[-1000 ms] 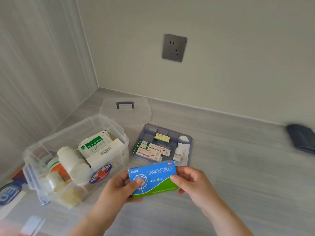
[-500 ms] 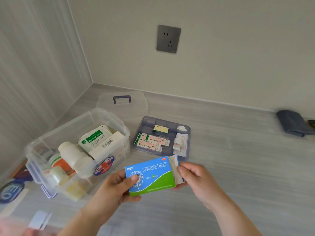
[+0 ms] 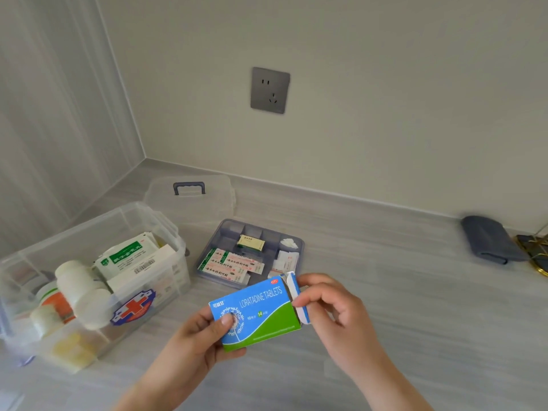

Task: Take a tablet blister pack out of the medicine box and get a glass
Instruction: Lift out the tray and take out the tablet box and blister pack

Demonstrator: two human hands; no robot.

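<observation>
A blue and green tablet carton (image 3: 261, 312) marked "Loratadine Tablets" is held above the grey counter. My left hand (image 3: 204, 336) grips its left end, thumb on the front face. My right hand (image 3: 329, 307) pinches the end flap (image 3: 296, 295) at the carton's right end, which is folded open. No blister pack shows from the carton. The clear medicine box (image 3: 154, 221) with a red cross label stands open at the left, holding white bottles and packets. No glass is in view.
The box's clear lid (image 3: 189, 197) with a grey handle lies behind it. A grey divided tray (image 3: 299, 241) with plaster packets sits in the middle. A folded grey cloth (image 3: 489, 238) and a gold-edged object (image 3: 533, 250) are at the right. A wall socket (image 3: 269, 90) is above.
The carton's right end flap has been pulled open by my right hand. The carton has tilted a little, its right end higher.
</observation>
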